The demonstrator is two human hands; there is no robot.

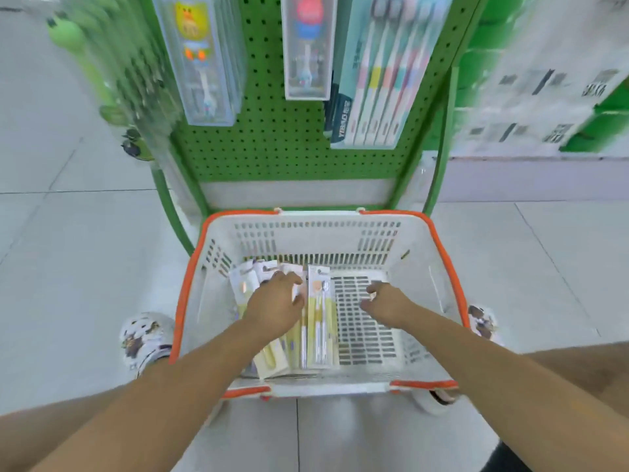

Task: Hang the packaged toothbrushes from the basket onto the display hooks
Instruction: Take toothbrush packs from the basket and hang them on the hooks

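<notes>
Inside the basket (439,267), left hand (275,306) touches toothbrush packs (320,318); right hand (386,303) loosely curled.

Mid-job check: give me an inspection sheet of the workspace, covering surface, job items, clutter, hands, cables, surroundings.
Surface: pale tiled floor; basket stands on it before the pegboard.
Job's things: yellow toothbrush packs piled in the basket's left half; right half bare.
Clutter: nothing seen.
Hands: left hand rests on the packs, grip unclear; right hand over the bare mesh, fingers loosely curled, holding nothing.
Cables: nothing seen.
Surroundings: hung packs on the pegboard; patterned shoes beside the basket.
</notes>
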